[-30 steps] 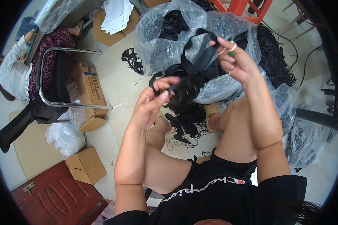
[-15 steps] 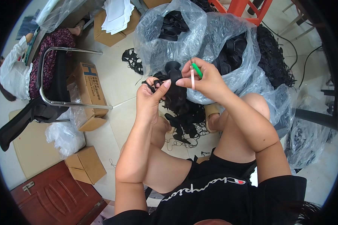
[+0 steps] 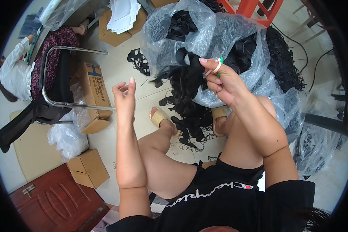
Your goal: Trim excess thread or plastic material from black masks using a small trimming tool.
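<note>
My left hand (image 3: 124, 93) is raised on the left with nothing in it, its thumb up and fingers loosely bent apart. My right hand (image 3: 225, 79) is closed, thumb and forefinger pinching the edge of a limp, dark, motion-blurred black piece (image 3: 185, 63). A small green-and-pink tool (image 3: 219, 66) is also in that hand, its pink loop about a finger; its exact kind is unclear. Beneath the hands, a heap of black strips and stringy offcuts (image 3: 193, 127) lies on the floor between my feet.
Large clear plastic bags (image 3: 154, 46) of black pieces stand ahead, with a black stringy pile (image 3: 284, 62) to their right. A red stool (image 3: 247, 9) is behind them. On the left are a chrome-armed chair (image 3: 44, 81), cardboard boxes (image 3: 91, 166) and a seated person (image 3: 17, 77).
My left hand has let go of the black material and moved left, opening. My right hand has shifted slightly right, still with the tool, and now pinches the black piece.
</note>
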A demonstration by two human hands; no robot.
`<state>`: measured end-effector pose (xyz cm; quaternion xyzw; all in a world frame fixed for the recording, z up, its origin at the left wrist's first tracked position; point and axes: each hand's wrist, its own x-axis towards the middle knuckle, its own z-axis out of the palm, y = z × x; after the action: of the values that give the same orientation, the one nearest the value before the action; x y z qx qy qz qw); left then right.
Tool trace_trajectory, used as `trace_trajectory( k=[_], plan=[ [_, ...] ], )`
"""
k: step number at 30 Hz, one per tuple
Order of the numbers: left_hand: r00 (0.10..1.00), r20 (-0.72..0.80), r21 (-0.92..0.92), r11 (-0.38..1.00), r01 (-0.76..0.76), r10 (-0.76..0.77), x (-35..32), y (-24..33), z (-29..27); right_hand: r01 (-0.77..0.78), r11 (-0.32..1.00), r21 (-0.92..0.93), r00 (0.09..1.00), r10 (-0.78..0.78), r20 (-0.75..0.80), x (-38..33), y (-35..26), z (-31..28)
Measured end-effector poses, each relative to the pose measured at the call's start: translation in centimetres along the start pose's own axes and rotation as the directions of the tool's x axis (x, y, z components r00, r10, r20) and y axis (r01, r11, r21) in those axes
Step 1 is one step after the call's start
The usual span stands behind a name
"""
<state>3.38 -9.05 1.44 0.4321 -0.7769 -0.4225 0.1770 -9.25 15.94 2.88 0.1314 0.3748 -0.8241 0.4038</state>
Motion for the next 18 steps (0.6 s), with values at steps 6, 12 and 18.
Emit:
trace_trajectory(
  k=[6, 12, 18],
  plan=[
    [0.728, 0.63, -0.07, 0.953, -0.295, 0.272, -9.0, 1.5, 5.6, -0.22, 0.96, 0.175, 0.975, 0.222, 0.008, -1.1, 0.6, 1.8],
    [0.725, 0.17, -0.179, 0.744, -0.643, 0.668, -7.5, 3.2, 8.3, -0.289, 0.914, 0.283, 0.955, 0.257, 0.147, -3.2, 0.5, 2.9],
    [0.828, 0.521, -0.588, 0.79, 0.171, 0.208, -6.3, 4.0, 5.0, -0.166, 0.969, 0.185, 0.98, 0.141, 0.143, -2.8, 0.4, 1.7]
  ],
)
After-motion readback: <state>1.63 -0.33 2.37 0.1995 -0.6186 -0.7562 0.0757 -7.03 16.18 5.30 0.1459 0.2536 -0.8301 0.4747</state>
